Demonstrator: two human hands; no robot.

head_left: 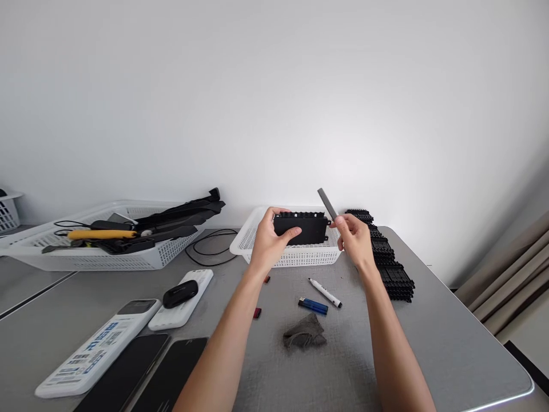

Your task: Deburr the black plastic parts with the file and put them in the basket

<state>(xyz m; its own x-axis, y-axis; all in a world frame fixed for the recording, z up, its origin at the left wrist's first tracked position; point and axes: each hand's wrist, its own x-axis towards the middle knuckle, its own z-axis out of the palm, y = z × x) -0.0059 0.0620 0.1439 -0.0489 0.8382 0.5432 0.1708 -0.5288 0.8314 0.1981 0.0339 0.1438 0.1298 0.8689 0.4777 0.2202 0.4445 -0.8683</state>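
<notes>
My left hand (270, 243) grips a black plastic part (315, 230) by its left end, thumb across the front face. The part is a flat block with a scalloped top edge and small tabs at its right end. In my right hand (355, 239) a flat, narrow grey strip (326, 202) is pinched between thumb and fingers, tilted up to the left. Its lower end is hidden by the fingers, beside the part's right end; I cannot tell whether they touch. Both hands are over a white perforated basket (242, 243).
Stacks of black plastic parts (397, 280) line the right. Nearer lie a marker (326, 292), a blue lighter (313, 306) and a dark crumpled cloth (304, 332). Leftward are power banks (100, 349), phones (128, 369), a black cable (195, 252) and a loaded white basket (165, 256).
</notes>
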